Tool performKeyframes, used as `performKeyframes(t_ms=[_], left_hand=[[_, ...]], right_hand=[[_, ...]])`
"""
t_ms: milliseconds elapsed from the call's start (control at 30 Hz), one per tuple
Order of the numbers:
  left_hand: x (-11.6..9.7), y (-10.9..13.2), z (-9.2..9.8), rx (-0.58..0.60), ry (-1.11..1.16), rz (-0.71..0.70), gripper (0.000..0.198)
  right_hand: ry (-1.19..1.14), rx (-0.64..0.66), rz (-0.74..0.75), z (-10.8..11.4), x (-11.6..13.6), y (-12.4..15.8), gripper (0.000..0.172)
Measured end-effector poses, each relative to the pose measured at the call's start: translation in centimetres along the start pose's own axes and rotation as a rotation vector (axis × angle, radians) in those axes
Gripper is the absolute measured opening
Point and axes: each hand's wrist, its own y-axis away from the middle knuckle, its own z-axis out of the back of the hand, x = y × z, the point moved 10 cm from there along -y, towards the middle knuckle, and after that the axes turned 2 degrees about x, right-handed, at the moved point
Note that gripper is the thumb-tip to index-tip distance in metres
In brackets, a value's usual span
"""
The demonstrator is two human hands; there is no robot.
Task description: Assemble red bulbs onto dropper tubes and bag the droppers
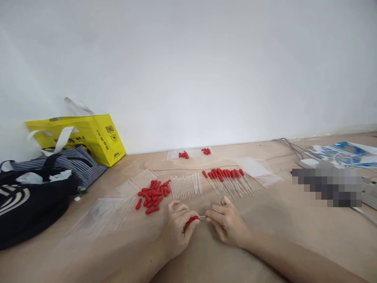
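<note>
Dropper bulb [192, 219] pinched in the grip of the left hand [179, 227], clear pipette tube [202, 217] in that of the right hand [226, 222]; coaxial alignment should ease seating.

Above the desk [216, 263], the left hand's grip [178, 226] pinches a red bulb [192, 219] and the right hand's grip [226, 221] a clear tube [202, 217] — its end at the bulb. Beyond lie loose red bulbs [152, 193], bare tubes [186, 186] and bulb-topped tubes [219, 172] — a yellow bag [109, 137] stands far left.

The head camera looks forward and down across the table [282, 236] toward a wall [206, 70].
</note>
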Motion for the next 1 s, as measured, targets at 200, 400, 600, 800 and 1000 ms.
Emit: performKeyframes(t_ms=[200,400,600,800,1000], left_hand=[[-0.3,-0.1,-0.5,0.078,0.025,0.009,0.014],[0.9,-0.4,-0.2,0.063,0.023,0.070,0.015],[2.7,-0.3,1.1,-0.026,-0.096,0.112,0.017],[6.9,0.5,4.3,-0.187,-0.398,0.332,0.025],[9.3,1.1,4.9,-0.115,-0.576,0.443,0.024]], right_hand=[[-0.035,0.095,-0.038,-0.9,-0.3,-0.1,0.023],[-0.040,0.114,-0.052,-0.5,-0.7,-0.7,0.023],[0.119,0.115,-0.049,0.0,-1.8,-0.4,0.022],[0.175,-0.062,-0.509,1.3,-9.1,0.0,0.023],[0.294,-0.025,-0.712,0.0,-11.8,-1.0,0.016]])
